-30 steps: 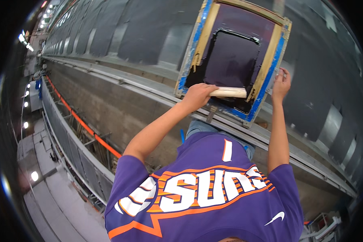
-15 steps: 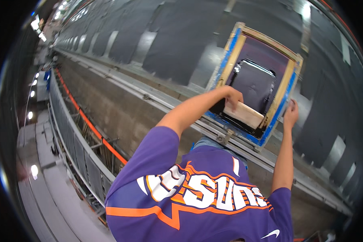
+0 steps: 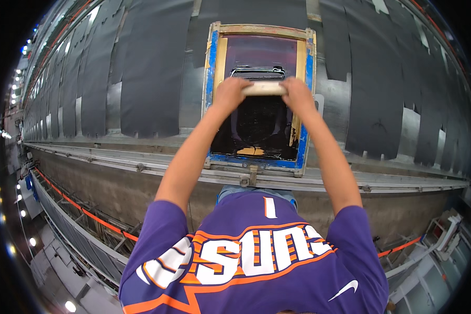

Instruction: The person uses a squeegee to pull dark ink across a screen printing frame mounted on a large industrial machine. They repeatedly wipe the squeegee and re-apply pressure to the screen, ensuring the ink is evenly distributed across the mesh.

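Note:
My left hand (image 3: 230, 94) and my right hand (image 3: 299, 95) grip opposite ends of a pale squeegee (image 3: 265, 88), fingers closed round it. It lies crosswise over a screen printing frame (image 3: 256, 29), a wooden frame edged with blue tape. Glossy black ink (image 3: 259, 123) covers the mesh on the near side of the squeegee. Beyond it a raised ridge of wet ink catches the light, and the far mesh looks purplish. The squeegee's lower edge is hidden under its handle and my fingers.
The frame rests on a long table carrying dark fabric panels (image 3: 154, 73) to both sides. A metal rail (image 3: 141, 167) runs along the table's near edge, with a small clamp (image 3: 253, 177) by the frame. An orange strip and railing (image 3: 83, 212) lie at the lower left.
My right hand, before apart from the squeegee beside the frame, now holds its right end. The squeegee has moved from the near end toward the far part. My view has turned and straightened.

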A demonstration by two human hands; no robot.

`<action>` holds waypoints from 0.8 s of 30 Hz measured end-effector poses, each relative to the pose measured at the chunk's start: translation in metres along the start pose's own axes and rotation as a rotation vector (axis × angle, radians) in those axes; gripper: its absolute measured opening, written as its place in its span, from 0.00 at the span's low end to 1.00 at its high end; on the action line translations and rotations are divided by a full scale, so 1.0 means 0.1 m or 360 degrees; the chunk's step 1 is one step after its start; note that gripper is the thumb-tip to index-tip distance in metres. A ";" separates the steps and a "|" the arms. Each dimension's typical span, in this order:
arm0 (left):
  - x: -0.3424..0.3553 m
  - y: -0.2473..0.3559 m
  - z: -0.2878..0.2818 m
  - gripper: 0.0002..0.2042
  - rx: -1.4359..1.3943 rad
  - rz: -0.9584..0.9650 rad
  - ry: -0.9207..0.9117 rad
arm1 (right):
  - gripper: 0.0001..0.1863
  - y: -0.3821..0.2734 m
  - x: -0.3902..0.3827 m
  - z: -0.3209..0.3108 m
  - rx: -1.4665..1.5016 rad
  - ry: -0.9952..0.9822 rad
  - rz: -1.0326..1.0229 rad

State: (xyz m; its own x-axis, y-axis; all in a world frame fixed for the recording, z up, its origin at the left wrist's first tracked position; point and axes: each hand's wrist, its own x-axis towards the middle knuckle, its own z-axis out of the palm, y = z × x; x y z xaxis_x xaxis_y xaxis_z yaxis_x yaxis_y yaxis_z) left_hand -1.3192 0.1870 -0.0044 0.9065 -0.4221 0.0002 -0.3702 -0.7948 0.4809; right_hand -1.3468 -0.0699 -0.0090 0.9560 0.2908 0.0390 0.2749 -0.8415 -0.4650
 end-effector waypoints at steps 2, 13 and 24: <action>-0.50 0.13 0.09 0.17 -0.0051 0.0018 0.0076 | 0.23 -0.23 -0.53 0.12 0.0224 0.0135 -0.0019; -1.02 0.23 -0.01 0.19 -0.0171 0.0097 0.0073 | 0.20 -0.58 -0.97 -0.11 0.0119 0.0129 0.0011; 0.13 -0.09 -0.06 0.19 -0.0168 -0.0124 -0.0079 | 0.18 0.10 -0.06 0.03 0.0347 0.0283 0.0064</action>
State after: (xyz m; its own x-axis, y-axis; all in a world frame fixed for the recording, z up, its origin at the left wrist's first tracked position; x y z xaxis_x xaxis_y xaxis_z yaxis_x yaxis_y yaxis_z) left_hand -1.3023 0.1916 -0.0034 0.9195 -0.3842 -0.0829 -0.2734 -0.7767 0.5675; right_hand -1.3500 -0.0785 -0.0163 0.9740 0.1584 0.1622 0.2262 -0.7275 -0.6478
